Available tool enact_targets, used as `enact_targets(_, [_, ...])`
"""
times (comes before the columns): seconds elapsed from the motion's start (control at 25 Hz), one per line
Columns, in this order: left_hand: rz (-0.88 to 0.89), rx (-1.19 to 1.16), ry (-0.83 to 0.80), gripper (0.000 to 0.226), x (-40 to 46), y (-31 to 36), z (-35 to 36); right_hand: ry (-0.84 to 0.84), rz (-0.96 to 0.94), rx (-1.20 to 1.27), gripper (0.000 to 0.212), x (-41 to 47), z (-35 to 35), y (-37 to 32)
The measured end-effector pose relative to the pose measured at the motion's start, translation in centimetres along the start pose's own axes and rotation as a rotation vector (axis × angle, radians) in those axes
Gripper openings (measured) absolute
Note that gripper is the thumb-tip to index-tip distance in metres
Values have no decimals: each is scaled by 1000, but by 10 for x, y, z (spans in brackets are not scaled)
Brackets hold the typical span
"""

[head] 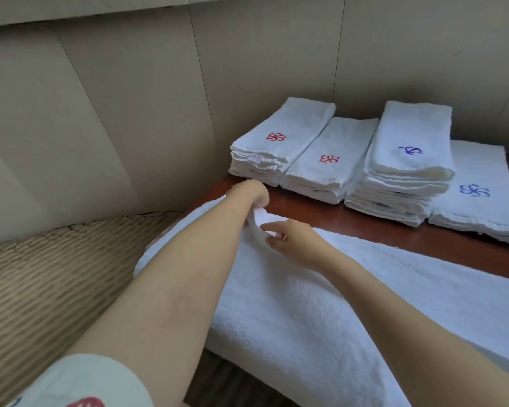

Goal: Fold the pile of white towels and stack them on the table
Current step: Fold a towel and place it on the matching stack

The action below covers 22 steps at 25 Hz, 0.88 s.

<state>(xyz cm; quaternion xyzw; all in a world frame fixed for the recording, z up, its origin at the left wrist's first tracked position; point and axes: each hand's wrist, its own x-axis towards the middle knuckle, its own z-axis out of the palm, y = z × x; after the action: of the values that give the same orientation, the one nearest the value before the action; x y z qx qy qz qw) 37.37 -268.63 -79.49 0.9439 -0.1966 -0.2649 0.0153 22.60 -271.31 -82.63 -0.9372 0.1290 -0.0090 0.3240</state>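
A large white towel [350, 295] lies spread across the near part of the dark red-brown table [373, 227]. My left hand [252, 193] grips the towel's far left corner and lifts a fold of cloth off the table. My right hand [291, 240] pinches the same raised fold just to the right of it. Behind them stand folded towels in a row: a stack with a red flower mark [272, 142], a lower stack with a red mark [326, 163], a taller stack with a blue mark [406, 160], and a low stack with a blue mark [479, 189].
Beige padded wall panels [130, 113] close off the back and left. A ribbed tan woven surface [41, 289] lies to the left, below the table's edge. The spread towel overhangs the table's left and near edges.
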Motion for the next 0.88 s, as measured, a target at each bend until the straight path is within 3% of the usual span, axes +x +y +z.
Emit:
enact_targets(0.08, [3,-324,9,19,0,-15,-3,-14,3,27,34,-4,0,0])
enact_targets(0.24, [94,-1149,266,24,-20,-68,-11,114,-39,86,29,-11,-2,-6])
enact_targets(0.36, [130,-1400,358,26,-49,-112,10,172,-43,118,45,-14,-3,-13])
enact_targets(0.44, [56,-1346,356,21,-60,-137,32,142,-16,115,43,-15,-1,-12])
enact_targets(0.52, [-18,-1111,391,19,-63,-154,46,163,0,25,39,-14,5,-7])
enact_targets(0.68, [-40,-794,603,37,-51,-167,27,366,3,-128,25,-10,5,7])
enact_targets(0.76, [-35,-657,570,26,-37,-165,13,416,49,-190,24,-7,2,11])
enact_targets(0.88, [-59,-572,407,58,-12,-159,1,371,125,-291,32,1,8,16])
